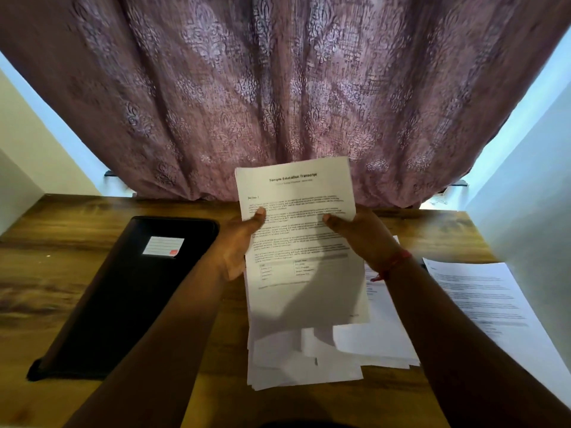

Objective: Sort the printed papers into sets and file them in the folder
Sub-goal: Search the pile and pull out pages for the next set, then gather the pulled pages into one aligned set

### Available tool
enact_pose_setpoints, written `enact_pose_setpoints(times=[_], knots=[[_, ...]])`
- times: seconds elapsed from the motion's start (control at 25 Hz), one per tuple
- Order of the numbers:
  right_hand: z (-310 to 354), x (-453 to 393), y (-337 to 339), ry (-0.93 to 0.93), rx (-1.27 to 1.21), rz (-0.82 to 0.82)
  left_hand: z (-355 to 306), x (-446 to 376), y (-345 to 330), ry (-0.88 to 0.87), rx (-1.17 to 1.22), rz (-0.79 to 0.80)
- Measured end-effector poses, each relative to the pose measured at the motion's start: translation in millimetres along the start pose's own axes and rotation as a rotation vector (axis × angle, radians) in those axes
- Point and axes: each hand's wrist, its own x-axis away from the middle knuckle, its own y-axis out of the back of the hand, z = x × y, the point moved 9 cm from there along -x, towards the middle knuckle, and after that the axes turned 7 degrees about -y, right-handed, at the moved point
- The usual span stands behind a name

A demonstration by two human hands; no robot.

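Observation:
A stack of printed papers (299, 242) is lifted above the table, its top sheet headed "Sample Education Transcript". My left hand (239, 242) grips the stack's left edge, thumb on top. My right hand (360, 234) grips the right edge, thumb on the text; a red thread is tied around that wrist. The lower sheets of the stack fan out unevenly near me. A black folder (123, 291) with a white label lies shut on the table to the left. Further printed sheets (482, 304) lie on the table at the right, and another pile (380, 338) lies under my right forearm.
The wooden table (61, 242) runs left to right. A patterned mauve curtain (278, 88) hangs behind its far edge. White walls stand close on both sides.

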Motion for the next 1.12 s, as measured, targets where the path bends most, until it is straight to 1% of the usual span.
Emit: enact_pose_setpoints(times=[0.04,0.2,0.32,0.48,0.56,0.68,0.72,0.76,0.8,0.84,0.88,0.92,0.96,1.04,1.12], knots=[[-5,1,-3,-0.018,-0.032,0.010,7,-1,1,0.028,0.008,-0.002],[-26,7,-7,-0.083,-0.089,-0.036,26,1,2,0.088,0.030,-0.002],[-41,10,-6,-0.110,-0.174,-0.043,41,6,4,0.099,0.030,0.006],[-53,11,-10,-0.119,-0.183,-0.048,60,11,9,0.041,-0.094,-0.069],[-60,12,-13,-0.138,-0.169,-0.027,66,11,12,0.049,-0.183,-0.117],[-65,16,-6,-0.129,-0.140,0.011,71,11,16,0.071,-0.246,-0.147],[-71,17,4,-0.140,-0.179,-0.026,73,12,18,0.074,-0.261,-0.157],[-83,17,19,-0.171,-0.226,-0.111,74,13,20,0.072,-0.271,-0.166],[-99,20,42,-0.211,-0.214,-0.253,76,14,20,0.065,-0.279,-0.175],[-117,24,68,-0.244,-0.076,-0.428,77,15,20,0.053,-0.288,-0.182],[-137,31,93,-0.295,0.154,-0.587,77,17,18,0.039,-0.304,-0.184],[-155,39,112,-0.354,0.395,-0.692,77,19,15,0.026,-0.327,-0.183],[-172,44,123,-0.403,0.597,-0.730,78,21,11,0.019,-0.361,-0.177],[-200,47,125,-0.430,0.888,-0.684,80,23,5,0.025,-0.429,-0.171],[-217,46,118,-0.414,1.036,-0.604,85,23,2,0.037,-0.466,-0.168]])
